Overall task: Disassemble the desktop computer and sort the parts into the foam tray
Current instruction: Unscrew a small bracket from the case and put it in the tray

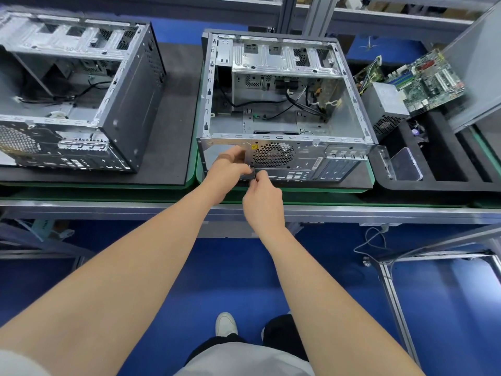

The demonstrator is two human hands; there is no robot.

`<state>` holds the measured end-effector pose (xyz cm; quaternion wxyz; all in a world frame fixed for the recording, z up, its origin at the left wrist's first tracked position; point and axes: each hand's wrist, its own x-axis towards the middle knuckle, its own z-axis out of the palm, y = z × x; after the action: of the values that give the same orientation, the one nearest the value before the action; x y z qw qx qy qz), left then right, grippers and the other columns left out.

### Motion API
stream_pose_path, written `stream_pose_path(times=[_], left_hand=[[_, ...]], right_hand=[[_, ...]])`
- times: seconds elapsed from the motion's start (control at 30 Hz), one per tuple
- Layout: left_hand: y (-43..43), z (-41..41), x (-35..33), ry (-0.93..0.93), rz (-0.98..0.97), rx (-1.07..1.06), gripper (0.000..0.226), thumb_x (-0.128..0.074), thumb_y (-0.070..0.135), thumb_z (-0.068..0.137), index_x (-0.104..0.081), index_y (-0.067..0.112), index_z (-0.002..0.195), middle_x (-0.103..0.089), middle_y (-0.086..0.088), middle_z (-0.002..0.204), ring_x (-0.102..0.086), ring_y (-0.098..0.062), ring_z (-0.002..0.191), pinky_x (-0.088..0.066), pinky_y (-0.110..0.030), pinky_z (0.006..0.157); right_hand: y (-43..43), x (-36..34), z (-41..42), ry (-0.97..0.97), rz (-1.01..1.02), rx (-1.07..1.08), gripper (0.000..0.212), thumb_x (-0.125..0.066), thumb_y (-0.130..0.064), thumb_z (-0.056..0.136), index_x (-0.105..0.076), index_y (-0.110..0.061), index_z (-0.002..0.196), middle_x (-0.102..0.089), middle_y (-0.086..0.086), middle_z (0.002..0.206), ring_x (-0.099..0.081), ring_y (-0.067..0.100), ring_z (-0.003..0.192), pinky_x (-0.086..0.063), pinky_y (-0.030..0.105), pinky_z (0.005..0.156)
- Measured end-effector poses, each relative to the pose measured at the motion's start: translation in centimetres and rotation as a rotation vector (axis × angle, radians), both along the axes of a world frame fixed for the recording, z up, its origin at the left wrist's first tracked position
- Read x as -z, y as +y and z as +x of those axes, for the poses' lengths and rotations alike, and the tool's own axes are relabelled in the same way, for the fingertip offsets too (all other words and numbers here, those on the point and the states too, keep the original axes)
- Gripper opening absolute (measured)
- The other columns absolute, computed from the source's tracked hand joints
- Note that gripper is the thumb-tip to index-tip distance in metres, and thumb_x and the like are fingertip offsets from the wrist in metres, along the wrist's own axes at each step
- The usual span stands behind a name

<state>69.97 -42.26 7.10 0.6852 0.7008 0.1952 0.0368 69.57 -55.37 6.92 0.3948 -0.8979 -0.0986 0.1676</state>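
Observation:
An open desktop case lies on its side on a black mat, its inside stripped to loose cables. Both hands work at its rear panel, left of the fan grille. My left hand has its fingers curled against the panel edge, gripping a small black part. My right hand pinches the same black part from below. The black foam tray on the right holds a power supply and a green motherboard.
A second stripped case lies on the mat at the left. A clear plastic piece sits in a near tray slot. A grey side panel leans at the far right. The aluminium bench rail runs along the front.

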Motion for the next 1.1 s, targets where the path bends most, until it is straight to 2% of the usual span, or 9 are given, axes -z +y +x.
stream_pose_path(times=[0.1,0.23,0.37,0.43,0.53,0.67,0.83,1.0,1.1], left_hand=[[-0.3,0.0,0.7,-0.021,0.053,-0.022,0.031,-0.07,0.008,0.091,-0.068,0.031,0.112,-0.076,0.01,0.111,-0.069,-0.011,0.109,-0.054,-0.033,0.095],[-0.4,0.0,0.7,-0.035,0.025,-0.057,0.032,-0.071,0.005,0.089,-0.068,0.026,0.112,-0.076,0.007,0.107,-0.07,-0.015,0.107,-0.056,-0.037,0.095],[-0.4,0.1,0.5,-0.011,-0.004,-0.078,0.031,-0.069,-0.002,0.087,-0.068,0.021,0.109,-0.075,0.003,0.101,-0.071,-0.019,0.099,-0.058,-0.032,0.082],[-0.4,0.3,0.4,0.004,-0.048,-0.083,0.033,-0.068,-0.005,0.088,-0.067,0.012,0.115,-0.075,-0.001,0.103,-0.073,-0.018,0.093,-0.059,-0.03,0.079],[-0.4,0.4,0.2,0.017,-0.062,-0.09,0.034,-0.067,-0.007,0.087,-0.066,0.007,0.118,-0.075,-0.005,0.104,-0.073,-0.017,0.082,-0.06,-0.032,0.08],[-0.2,0.1,-0.1,0.039,-0.015,-0.06,0.037,-0.06,-0.01,0.084,-0.066,0.021,0.104,-0.07,-0.002,0.095,-0.066,-0.016,0.085,-0.053,-0.029,0.08],[0.3,-0.1,-0.5,0.069,0.025,0.025,0.06,-0.05,-0.018,0.082,-0.061,0.018,0.129,-0.068,-0.007,0.124,-0.063,-0.017,0.112,-0.049,-0.022,0.084],[0.0,-0.3,-0.5,0.019,-0.028,0.011,0.056,-0.048,-0.017,0.082,-0.064,0.017,0.124,-0.071,-0.013,0.119,-0.066,-0.02,0.096,-0.057,-0.02,0.076],[-0.2,-0.3,-0.2,0.002,-0.004,0.001,0.046,-0.053,-0.01,0.087,-0.065,0.021,0.119,-0.073,-0.004,0.113,-0.067,-0.021,0.103,-0.056,-0.028,0.083]], right_hand=[[0.3,0.5,-0.4,-0.214,-0.263,-0.056,0.029,-0.045,-0.017,0.107,-0.041,-0.018,0.135,-0.054,0.008,0.086,-0.054,0.032,0.076,-0.04,0.039,0.061],[0.1,0.4,-0.3,-0.169,-0.097,0.021,0.013,-0.04,-0.028,0.11,-0.05,-0.021,0.114,-0.062,0.008,0.086,-0.058,0.033,0.075,-0.042,0.041,0.06],[-0.6,0.2,1.4,0.418,0.371,0.122,0.025,-0.044,-0.031,0.107,-0.064,-0.018,0.111,-0.06,0.006,0.067,-0.053,0.024,0.042,-0.043,0.032,0.045],[-1.3,0.0,2.0,0.764,0.698,0.164,0.029,-0.045,-0.031,0.108,-0.066,-0.012,0.113,-0.052,0.005,0.061,-0.044,0.02,0.042,-0.038,0.028,0.044],[-2.3,0.4,1.7,1.074,0.991,0.155,0.029,-0.045,-0.035,0.112,-0.065,-0.015,0.118,-0.039,-0.001,0.064,-0.036,0.012,0.044,-0.034,0.024,0.04],[-2.5,0.6,1.1,1.43,1.342,0.134,0.036,-0.037,-0.032,0.114,-0.06,-0.008,0.099,-0.044,-0.002,0.064,-0.034,0.007,0.029,-0.027,0.019,0.028],[-2.0,0.4,1.1,1.165,1.166,0.184,0.028,-0.039,-0.026,0.114,-0.063,-0.011,0.115,-0.043,-0.001,0.064,-0.026,0.008,0.032,-0.024,0.02,0.029],[-1.4,0.1,0.9,0.682,0.718,0.123,0.025,-0.037,-0.021,0.113,-0.06,-0.013,0.117,-0.053,0.007,0.067,-0.029,0.017,0.037,-0.027,0.025,0.039],[-0.4,-0.2,0.4,0.32,0.363,0.141,0.019,-0.04,-0.021,0.108,-0.059,-0.021,0.107,-0.064,0.011,0.078,-0.045,0.024,0.045,-0.035,0.029,0.04]])
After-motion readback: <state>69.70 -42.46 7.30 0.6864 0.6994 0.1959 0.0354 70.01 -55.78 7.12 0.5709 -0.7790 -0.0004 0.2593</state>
